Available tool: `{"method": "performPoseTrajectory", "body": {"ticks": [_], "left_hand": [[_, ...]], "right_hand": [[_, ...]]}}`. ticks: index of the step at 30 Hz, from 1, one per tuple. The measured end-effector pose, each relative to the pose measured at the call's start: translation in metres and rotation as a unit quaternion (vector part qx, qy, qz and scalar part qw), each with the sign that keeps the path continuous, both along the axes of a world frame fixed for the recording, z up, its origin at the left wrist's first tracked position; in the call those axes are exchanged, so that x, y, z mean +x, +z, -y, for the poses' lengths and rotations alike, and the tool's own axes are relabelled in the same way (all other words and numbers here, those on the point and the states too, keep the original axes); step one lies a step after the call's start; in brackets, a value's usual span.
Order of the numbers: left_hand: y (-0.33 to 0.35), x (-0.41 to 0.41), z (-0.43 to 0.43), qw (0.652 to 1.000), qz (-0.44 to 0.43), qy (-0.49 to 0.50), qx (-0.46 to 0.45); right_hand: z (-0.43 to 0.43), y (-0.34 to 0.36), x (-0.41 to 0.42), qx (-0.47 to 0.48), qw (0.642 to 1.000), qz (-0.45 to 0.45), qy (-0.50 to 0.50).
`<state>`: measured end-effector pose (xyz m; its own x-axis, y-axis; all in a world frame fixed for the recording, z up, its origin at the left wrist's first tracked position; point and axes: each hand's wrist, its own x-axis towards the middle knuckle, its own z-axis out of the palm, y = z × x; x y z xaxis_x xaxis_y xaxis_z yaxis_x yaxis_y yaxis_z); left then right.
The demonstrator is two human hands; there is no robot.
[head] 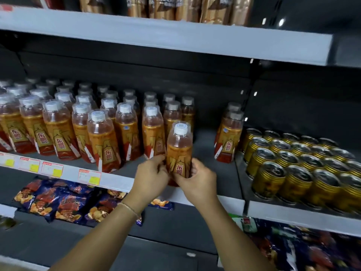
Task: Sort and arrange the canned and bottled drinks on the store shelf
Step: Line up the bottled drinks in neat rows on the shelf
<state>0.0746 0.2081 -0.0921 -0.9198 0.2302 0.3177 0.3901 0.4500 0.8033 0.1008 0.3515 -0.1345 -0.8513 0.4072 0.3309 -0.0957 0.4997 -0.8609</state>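
Note:
An orange drink bottle point(179, 151) with a white cap and a gold-and-red label stands upright at the front edge of the middle shelf point(218, 178). My left hand point(151, 173) grips its lower left side and my right hand point(197, 178) grips its lower right side. Several rows of the same bottles point(101, 137) fill the shelf to the left. Two more such bottles point(227, 141) stand apart at the right end of this section. Gold cans point(289, 169) with silver tops sit in rows on the neighbouring shelf to the right.
A bare strip of shelf lies between the held bottle and the two bottles on the right. Price tags point(88, 178) line the shelf's front rail. Snack bags point(64, 202) lie on the shelf below. The upper shelf point(175, 38) holds more gold-labelled bottles.

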Motion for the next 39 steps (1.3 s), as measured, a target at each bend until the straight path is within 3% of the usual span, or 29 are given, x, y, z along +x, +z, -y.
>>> {"method": "performPoseTrajectory", "body": {"ticks": [4,8,12,22,39], "left_hand": [[-0.010,0.001,-0.046,0.996,0.044,-0.057,0.054],[-0.021,-0.002,-0.086,0.972,0.150,-0.112,0.141],[-0.025,-0.004,-0.109,0.969,0.122,-0.151,0.150],[-0.038,-0.027,-0.123,0.960,0.122,-0.217,0.131],[-0.050,-0.035,-0.116,0.963,0.071,-0.259,-0.010]], "right_hand": [[-0.040,0.002,0.021,0.033,0.997,0.010,-0.065],[-0.078,0.007,0.033,0.068,0.990,0.042,-0.114],[-0.096,0.008,0.033,0.041,0.990,0.046,-0.126],[-0.104,0.003,0.017,0.034,0.988,0.053,-0.142],[-0.101,-0.006,0.004,0.097,0.968,0.119,-0.201]]}}
